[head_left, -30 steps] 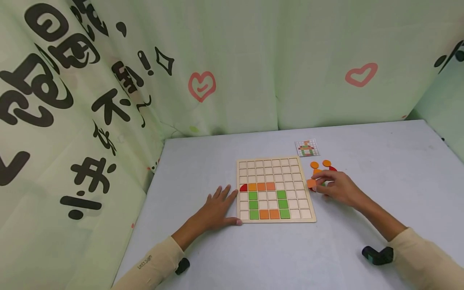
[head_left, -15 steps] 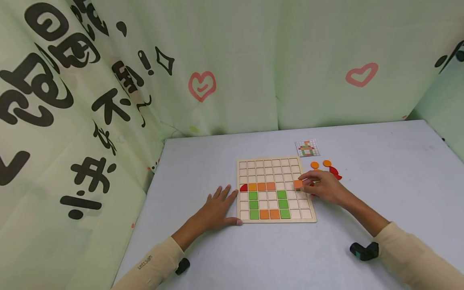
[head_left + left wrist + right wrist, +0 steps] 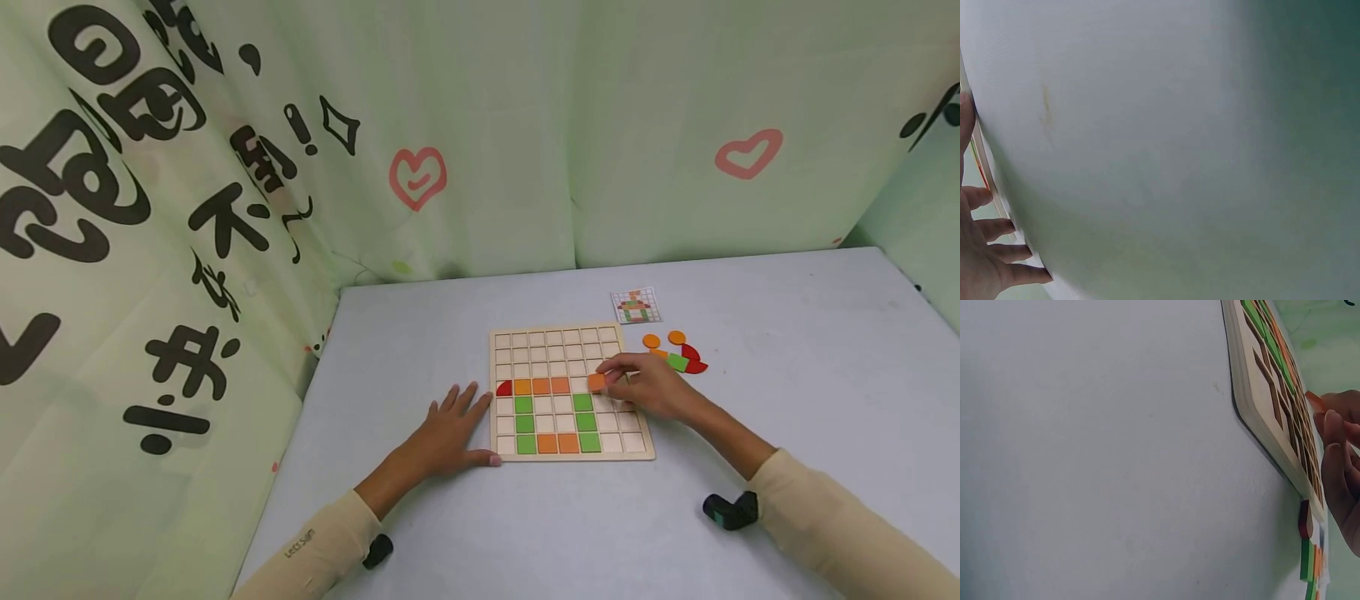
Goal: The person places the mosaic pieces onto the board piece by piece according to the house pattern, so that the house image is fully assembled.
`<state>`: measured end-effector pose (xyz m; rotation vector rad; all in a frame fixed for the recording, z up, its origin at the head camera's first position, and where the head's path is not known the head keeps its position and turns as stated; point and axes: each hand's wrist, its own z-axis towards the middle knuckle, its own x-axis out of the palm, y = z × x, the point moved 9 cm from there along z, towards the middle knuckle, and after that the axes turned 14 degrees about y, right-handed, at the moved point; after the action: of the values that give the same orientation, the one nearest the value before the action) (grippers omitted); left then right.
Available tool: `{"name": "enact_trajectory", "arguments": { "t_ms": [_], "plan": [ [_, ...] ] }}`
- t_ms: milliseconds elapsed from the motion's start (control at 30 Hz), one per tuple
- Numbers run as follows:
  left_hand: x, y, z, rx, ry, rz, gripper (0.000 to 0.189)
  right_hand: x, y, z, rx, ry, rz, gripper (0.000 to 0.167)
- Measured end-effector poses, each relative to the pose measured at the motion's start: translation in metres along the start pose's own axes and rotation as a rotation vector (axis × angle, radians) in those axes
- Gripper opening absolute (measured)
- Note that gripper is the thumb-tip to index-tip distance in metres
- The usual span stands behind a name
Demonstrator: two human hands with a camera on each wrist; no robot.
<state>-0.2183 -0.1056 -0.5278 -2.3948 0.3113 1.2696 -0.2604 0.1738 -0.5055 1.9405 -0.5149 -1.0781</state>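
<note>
The head view looks forward and down over the whole tabletop (image 3: 787,375). Both wrist views sit close above it, nearly grazing. All three catch the wooden grid board (image 3: 570,392) (image 3: 1260,394) (image 3: 985,169).

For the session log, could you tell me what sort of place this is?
Probably a curtained recording booth: pale green printed curtains enclose a plain tabletop holding a wooden grid board and a small pattern card.
</note>
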Motion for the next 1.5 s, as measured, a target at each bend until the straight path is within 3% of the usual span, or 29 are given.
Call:
{"name": "enact_trajectory", "arguments": {
  "t_ms": [233, 567, 767, 1500],
  "plan": [
    [0.002, 0.001, 0.000, 0.005, 0.003, 0.001, 0.103, 0.009, 0.004, 0.011, -0.007, 0.030, -0.020, 0.029],
    [0.001, 0.001, 0.000, 0.010, 0.002, 0.006, 0.102, 0.015, 0.011, 0.021, -0.010, 0.018, -0.153, 0.028],
    [0.001, 0.001, 0.000, 0.007, -0.001, 0.015, 0.102, 0.015, 0.017, 0.022, -0.022, 0.001, -0.230, 0.025],
    [-0.001, -0.001, -0.002, 0.011, -0.002, -0.004, 0.102, 0.015, 0.023, 0.023, -0.028, -0.017, -0.327, 0.019]
  ]
}}
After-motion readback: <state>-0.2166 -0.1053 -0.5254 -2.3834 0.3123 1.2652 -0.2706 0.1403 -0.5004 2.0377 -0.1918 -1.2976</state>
